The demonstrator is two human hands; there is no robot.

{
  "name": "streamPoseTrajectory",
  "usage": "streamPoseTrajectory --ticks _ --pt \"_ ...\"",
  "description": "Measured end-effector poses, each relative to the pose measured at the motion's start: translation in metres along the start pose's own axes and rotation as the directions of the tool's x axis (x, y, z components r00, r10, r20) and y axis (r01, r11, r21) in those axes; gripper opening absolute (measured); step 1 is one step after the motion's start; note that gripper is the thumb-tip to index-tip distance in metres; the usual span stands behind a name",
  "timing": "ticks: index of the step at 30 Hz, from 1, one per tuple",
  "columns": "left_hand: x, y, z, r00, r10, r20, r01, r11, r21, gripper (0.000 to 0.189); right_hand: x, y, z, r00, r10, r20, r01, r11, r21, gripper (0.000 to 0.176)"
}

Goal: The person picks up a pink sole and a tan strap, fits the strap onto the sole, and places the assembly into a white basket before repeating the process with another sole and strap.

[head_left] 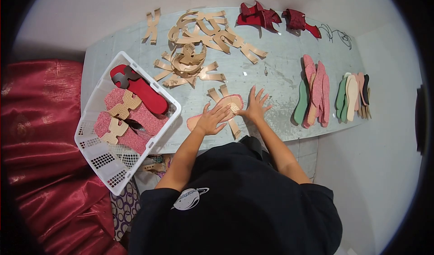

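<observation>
A pink-edged sole (194,121) lies aslant on the table in front of me, over a tan strap piece (234,128) whose ends stick out above and below it. My left hand (212,120) rests flat on the middle of the sole with its fingers spread. At the sole's right end, my right hand (254,106) is spread open on the table, its thumb reaching the tan woven patch (231,109) on the sole. Neither hand is closed round anything.
A white basket (174,117) with finished-looking sandals stands left. Tan straps (187,60) are heaped at the back, with red pieces (257,17) and black cords (337,34) further right. Pink soles (319,92) and green, cream and black soles (351,96) lie right.
</observation>
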State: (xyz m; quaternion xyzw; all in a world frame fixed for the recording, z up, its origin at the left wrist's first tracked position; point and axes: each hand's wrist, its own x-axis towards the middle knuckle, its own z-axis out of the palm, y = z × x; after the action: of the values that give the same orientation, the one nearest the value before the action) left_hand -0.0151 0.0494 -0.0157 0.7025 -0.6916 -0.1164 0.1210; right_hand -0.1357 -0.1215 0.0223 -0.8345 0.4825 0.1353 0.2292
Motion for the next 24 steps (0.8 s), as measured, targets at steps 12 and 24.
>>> streamPoseTrajectory --ticks 12,24 --pt "0.000 0.000 0.000 1.000 -0.003 -0.002 0.003 0.999 0.034 0.052 -0.005 0.005 0.008 0.989 0.145 -0.024 -0.139 0.974 0.177 0.131" --pt "0.001 0.006 0.004 0.991 -0.048 -0.124 0.032 0.992 -0.126 0.043 0.004 -0.019 -0.007 0.953 0.289 0.089 -0.298 0.948 0.110 0.132"
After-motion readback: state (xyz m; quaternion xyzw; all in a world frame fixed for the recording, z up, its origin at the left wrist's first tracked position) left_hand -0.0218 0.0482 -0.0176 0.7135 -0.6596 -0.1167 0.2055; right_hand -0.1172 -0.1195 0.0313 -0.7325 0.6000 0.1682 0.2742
